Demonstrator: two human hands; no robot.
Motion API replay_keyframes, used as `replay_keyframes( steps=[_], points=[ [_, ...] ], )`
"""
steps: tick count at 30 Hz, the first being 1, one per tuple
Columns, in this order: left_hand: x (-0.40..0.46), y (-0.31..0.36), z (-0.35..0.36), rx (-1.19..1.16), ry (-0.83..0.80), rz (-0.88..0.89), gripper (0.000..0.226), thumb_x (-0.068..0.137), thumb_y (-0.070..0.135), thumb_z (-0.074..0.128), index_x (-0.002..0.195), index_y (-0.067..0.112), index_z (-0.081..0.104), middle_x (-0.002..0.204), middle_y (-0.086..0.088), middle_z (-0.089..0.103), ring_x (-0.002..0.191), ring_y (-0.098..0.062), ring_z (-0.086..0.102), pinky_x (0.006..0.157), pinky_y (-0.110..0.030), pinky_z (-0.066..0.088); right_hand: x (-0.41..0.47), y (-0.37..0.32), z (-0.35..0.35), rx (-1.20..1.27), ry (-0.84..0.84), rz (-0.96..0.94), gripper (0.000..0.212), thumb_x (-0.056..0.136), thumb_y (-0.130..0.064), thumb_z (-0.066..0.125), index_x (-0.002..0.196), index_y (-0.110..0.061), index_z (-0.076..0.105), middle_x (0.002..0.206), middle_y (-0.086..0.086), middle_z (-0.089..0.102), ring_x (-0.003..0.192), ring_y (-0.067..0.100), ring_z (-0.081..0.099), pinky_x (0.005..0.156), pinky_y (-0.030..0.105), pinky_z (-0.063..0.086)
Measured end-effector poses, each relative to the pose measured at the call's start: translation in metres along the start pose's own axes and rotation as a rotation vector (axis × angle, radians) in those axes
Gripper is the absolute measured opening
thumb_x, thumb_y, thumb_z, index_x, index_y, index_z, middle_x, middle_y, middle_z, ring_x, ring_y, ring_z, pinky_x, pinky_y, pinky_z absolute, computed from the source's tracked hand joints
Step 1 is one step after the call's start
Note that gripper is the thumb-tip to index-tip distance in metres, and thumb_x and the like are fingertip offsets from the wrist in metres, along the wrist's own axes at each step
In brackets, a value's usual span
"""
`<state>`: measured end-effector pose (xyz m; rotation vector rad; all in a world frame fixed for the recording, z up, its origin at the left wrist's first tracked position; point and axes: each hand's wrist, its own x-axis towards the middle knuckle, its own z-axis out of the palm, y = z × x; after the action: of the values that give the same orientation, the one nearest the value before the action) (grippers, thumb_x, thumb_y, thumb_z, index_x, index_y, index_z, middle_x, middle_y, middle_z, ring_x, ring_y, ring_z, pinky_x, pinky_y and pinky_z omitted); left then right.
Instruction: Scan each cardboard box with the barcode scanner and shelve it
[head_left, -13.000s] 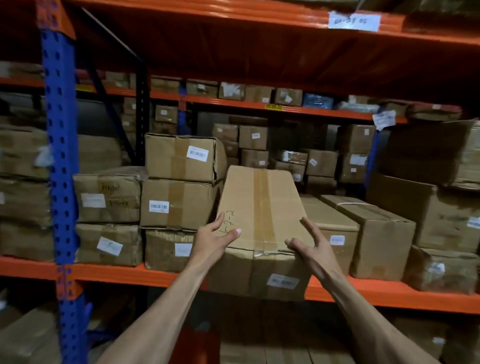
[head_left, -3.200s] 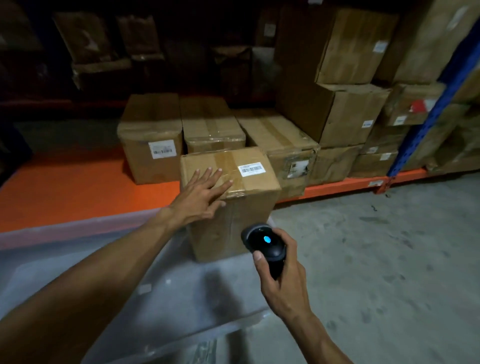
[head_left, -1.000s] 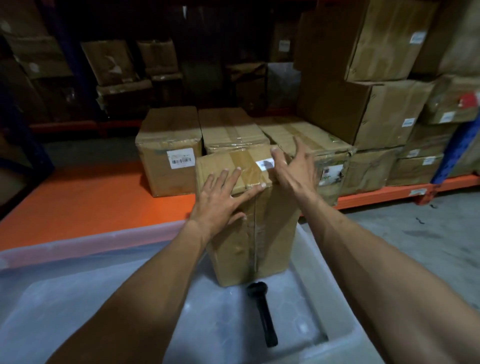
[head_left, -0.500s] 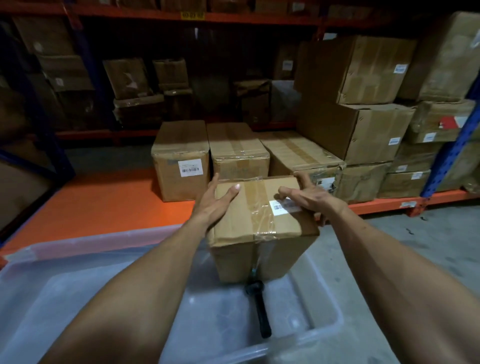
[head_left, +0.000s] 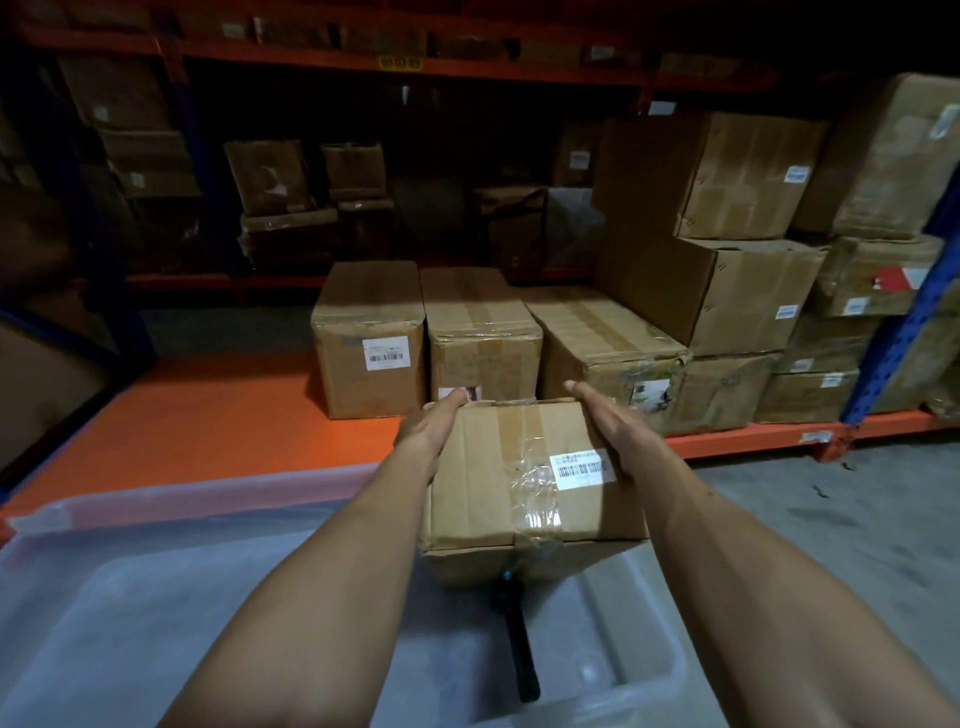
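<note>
Lifted since half a second ago: cardboard box (head_left: 524, 483), now higher and clear of the plastic tub (head_left: 156, 587), tipped so its taped top and barcode label (head_left: 582, 469) face the camera. Held between both hands above the tub's far right corner, just short of the front edge of the orange shelf (head_left: 208, 421). Left hand (head_left: 431, 426): flat against the box's left side, fingers straight and reaching to the far top edge, pressing rather than curling. Right hand (head_left: 615, 428): likewise flat along the right side, fingers extended toward the far corner. Barcode scanner (head_left: 514, 639): lying loose on the tub floor beneath the box, head hidden under it, handle toward the near wall. On the shelf beyond: three cartons in a row, the labelled carton (head_left: 371, 340) at left, stacked cartons at right. Bare orange deck to the left of the row. Risk, as judged: grip by side pressure alone, no fingers visibly under the base, so a slip likely if pressure eases or the tape proves slick; fall onto the scanner below. Further risk: catching the shelf's front edge or knocking the front row of cartons on the way in.
</note>
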<state>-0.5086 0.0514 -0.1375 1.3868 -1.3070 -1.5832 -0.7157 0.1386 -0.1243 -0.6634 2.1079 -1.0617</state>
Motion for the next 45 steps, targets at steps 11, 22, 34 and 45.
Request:
replay_keyframes(
  steps=[11, 22, 34, 45],
  points=[
    [-0.065, -0.015, -0.027, -0.091, 0.193, 0.146, 0.021, 0.083, 0.032, 0.067, 0.101, 0.038, 0.073, 0.109, 0.009, 0.071, 0.103, -0.016, 0.066, 0.086, -0.025, 0.051, -0.062, 0.001, -0.004, 0.126, 0.09, -0.116, 0.044, 0.069, -0.059, 0.062, 0.095, -0.026, 0.074, 0.101, 0.005, 0.074, 0.099, 0.028, 0.067, 0.087, 0.042, 0.053],
    [-0.186, 0.161, -0.074, -0.102, 0.207, 0.214, 0.028, 0.083, 0.016, 0.067, 0.109, 0.021, 0.074, 0.11, 0.004, 0.074, 0.1, -0.014, 0.069, 0.093, -0.032, 0.054, -0.21, -0.145, -0.084, 0.277, 0.075, -0.158, 0.022, 0.078, -0.034, 0.069, 0.099, -0.032, 0.076, 0.101, -0.01, 0.072, 0.094, 0.005, 0.064, 0.069, 0.022, 0.045],
    [-0.293, 0.401, -0.103, -0.018, 0.116, 0.396, 0.02, 0.076, 0.023, 0.066, 0.092, 0.028, 0.076, 0.096, 0.016, 0.074, 0.091, 0.005, 0.065, 0.072, -0.005, 0.044, -0.345, -0.336, -0.195, 0.386, 0.181, -0.286, 0.027, 0.074, -0.036, 0.067, 0.099, -0.03, 0.073, 0.105, -0.011, 0.068, 0.103, 0.01, 0.061, 0.086, 0.034, 0.05],
    [-0.37, 0.562, -0.11, -0.065, 0.062, 0.689, 0.023, 0.072, 0.028, 0.064, 0.093, 0.031, 0.075, 0.096, 0.032, 0.069, 0.093, 0.011, 0.061, 0.071, -0.005, 0.042, -0.436, -0.454, -0.276, 0.44, 0.401, -0.533, 0.029, 0.073, -0.035, 0.066, 0.1, -0.029, 0.075, 0.101, -0.006, 0.074, 0.098, 0.015, 0.066, 0.088, 0.041, 0.053]
  ],
)
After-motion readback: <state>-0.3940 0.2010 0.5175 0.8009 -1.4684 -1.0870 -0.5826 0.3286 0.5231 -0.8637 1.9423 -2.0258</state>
